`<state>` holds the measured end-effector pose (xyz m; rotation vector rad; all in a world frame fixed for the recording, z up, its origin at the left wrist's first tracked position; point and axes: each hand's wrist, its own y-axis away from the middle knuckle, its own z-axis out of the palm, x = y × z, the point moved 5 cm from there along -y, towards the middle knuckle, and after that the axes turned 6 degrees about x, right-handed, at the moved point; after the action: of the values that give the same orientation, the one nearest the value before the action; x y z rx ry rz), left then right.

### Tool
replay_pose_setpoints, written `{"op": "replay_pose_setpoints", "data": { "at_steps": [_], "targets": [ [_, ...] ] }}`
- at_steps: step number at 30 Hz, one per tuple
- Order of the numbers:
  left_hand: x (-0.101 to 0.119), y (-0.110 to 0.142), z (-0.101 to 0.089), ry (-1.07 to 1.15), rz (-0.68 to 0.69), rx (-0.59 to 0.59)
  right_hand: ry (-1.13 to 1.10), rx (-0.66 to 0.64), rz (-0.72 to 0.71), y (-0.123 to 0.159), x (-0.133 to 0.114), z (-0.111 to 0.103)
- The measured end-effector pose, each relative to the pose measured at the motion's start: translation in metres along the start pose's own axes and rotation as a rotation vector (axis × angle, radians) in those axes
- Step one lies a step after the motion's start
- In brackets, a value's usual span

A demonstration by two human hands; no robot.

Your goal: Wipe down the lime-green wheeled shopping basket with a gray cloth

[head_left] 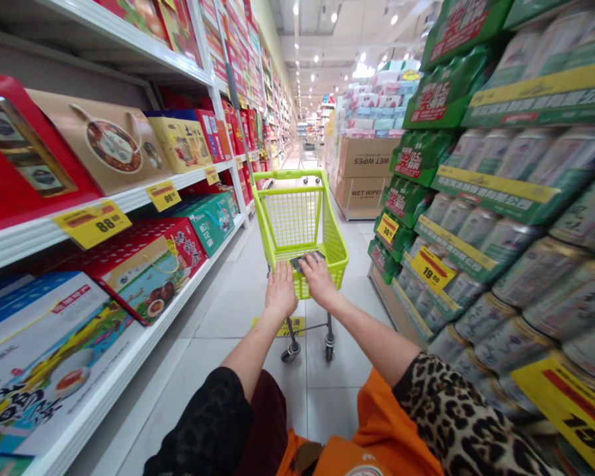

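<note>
- The left hand [281, 289] rests on the near rim of a lime-green plastic shopping cart [297, 228], its fingers [277, 270] spread open and not visibly wrapped around anything.
- The right hand [319, 280] lies just beside it, its fingers [308, 263] also spread, touching a dark flat object [307, 259] too small to identify at the cart's near edge.
- The cart stands on the tiled floor [218, 370], mid-aisle.
- On the left, white shelves [39, 241] hold gift boxes [114, 142] above yellow price tags [93, 223].
- On the right, canned drinks [560, 158] are stacked high.
- Farther ahead stand wet-wipes cartons [361, 173].
</note>
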<state>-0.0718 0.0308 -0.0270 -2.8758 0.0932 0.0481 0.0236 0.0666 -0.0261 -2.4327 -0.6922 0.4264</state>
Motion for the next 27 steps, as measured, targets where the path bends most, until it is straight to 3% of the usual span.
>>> {"op": "replay_pose_setpoints", "data": {
  "at_steps": [2,4,10,12,15,20,22,24,27],
  "targets": [
    [-0.002,0.002,0.001,-0.005,0.009,0.009,-0.023,-0.006,-0.055,-0.002,-0.014,0.003],
    [-0.008,0.003,0.003,-0.006,-0.001,0.038,-0.017,-0.008,-0.072,-0.001,-0.011,0.001],
    [-0.022,0.004,0.01,0.013,-0.087,0.095,0.113,0.028,0.12,0.015,0.072,-0.029],
    [-0.019,0.004,0.011,0.023,-0.094,0.091,0.131,0.054,0.164,0.018,0.087,-0.034],
    [-0.014,0.004,0.009,0.024,-0.101,0.093,0.104,0.082,0.155,0.016,0.076,-0.027],
    [-0.011,0.008,0.006,-0.023,-0.072,0.12,-0.021,0.066,-0.024,0.007,0.014,-0.001],
    [-0.013,0.01,0.006,-0.051,-0.068,0.117,-0.052,0.053,-0.096,0.006,0.001,0.002],
    [-0.016,0.01,0.006,-0.067,-0.062,0.114,-0.055,0.047,-0.125,0.008,0.005,-0.003],
    [-0.017,0.01,0.007,-0.056,-0.05,0.11,-0.003,0.063,-0.038,0.011,0.035,-0.016]
  ]
}}
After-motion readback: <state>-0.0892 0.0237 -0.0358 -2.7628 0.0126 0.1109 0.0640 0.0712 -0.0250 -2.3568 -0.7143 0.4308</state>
